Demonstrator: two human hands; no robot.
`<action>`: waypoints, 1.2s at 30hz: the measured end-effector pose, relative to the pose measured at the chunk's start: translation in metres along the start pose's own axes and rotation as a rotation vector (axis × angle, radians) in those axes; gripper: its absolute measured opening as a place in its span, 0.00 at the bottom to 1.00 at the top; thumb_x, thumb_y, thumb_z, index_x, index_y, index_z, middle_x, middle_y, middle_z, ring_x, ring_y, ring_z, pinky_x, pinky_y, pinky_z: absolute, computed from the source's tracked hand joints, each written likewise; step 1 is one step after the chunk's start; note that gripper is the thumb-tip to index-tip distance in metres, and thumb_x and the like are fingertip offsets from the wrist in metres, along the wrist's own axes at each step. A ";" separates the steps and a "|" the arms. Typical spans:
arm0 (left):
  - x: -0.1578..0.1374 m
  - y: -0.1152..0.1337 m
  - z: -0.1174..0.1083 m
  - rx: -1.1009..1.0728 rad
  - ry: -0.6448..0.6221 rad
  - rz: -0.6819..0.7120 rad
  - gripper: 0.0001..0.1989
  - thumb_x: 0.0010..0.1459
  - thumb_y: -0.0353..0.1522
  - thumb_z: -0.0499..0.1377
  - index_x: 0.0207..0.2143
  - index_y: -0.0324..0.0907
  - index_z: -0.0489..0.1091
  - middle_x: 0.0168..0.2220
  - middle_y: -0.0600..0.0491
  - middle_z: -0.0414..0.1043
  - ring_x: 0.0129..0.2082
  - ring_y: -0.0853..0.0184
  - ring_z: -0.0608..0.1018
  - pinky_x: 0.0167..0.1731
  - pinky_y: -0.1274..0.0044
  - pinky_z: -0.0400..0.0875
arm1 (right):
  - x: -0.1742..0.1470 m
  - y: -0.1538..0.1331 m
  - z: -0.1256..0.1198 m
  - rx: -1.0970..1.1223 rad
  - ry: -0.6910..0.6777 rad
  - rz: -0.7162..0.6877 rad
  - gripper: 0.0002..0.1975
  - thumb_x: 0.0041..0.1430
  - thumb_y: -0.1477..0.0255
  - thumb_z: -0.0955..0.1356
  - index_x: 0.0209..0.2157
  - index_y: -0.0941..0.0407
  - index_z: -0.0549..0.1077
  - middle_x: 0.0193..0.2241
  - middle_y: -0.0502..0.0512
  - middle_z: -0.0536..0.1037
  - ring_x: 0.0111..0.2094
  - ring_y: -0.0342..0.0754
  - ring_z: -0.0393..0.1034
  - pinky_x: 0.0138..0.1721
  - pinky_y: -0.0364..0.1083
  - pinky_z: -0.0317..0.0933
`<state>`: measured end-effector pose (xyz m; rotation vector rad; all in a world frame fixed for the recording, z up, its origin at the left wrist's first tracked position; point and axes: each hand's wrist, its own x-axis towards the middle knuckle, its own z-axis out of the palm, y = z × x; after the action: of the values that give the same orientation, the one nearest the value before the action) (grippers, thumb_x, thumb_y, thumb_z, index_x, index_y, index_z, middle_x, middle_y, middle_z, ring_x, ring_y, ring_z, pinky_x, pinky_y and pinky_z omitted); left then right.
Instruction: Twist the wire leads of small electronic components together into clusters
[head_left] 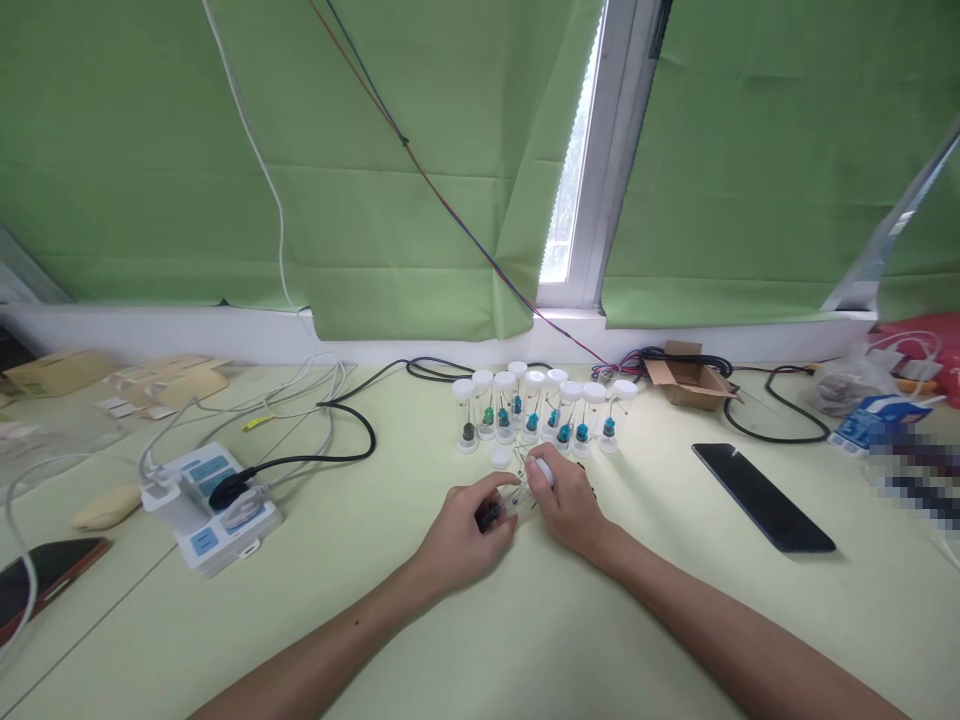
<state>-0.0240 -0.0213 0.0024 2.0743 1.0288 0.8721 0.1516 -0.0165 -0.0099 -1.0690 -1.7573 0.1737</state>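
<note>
My left hand [469,530] is closed around the lower end of a small clear tube [525,495], which lies tilted between my hands and has something dark at its base. My right hand [568,505] grips a white cap [545,470] at the tube's upper end; whether cap and tube are joined I cannot tell. Thin stem-like pieces show near my right fingertips. Just beyond, a round white cap [501,457] lies on the table. Behind it stand several upright clear tubes [531,420] with white lids, holding thin stems with blue, green or dark lower parts.
A black phone [761,497] lies at the right, with a small open cardboard box [688,380] behind it. On the left sits a white power strip [217,510] with plugs and cables. Black cable [375,430] runs along the back. Another phone [45,580] lies far left.
</note>
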 end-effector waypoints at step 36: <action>-0.001 -0.001 -0.001 0.119 -0.020 0.059 0.18 0.55 0.28 0.54 0.49 0.42 0.69 0.22 0.60 0.62 0.23 0.73 0.63 0.27 0.80 0.60 | 0.006 0.000 -0.005 0.116 -0.129 0.107 0.11 0.65 0.67 0.58 0.28 0.54 0.62 0.21 0.46 0.63 0.22 0.43 0.57 0.26 0.42 0.52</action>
<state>-0.0258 -0.0215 0.0023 2.2188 1.0358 0.8356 0.1551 -0.0135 -0.0039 -1.0878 -1.7818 0.4145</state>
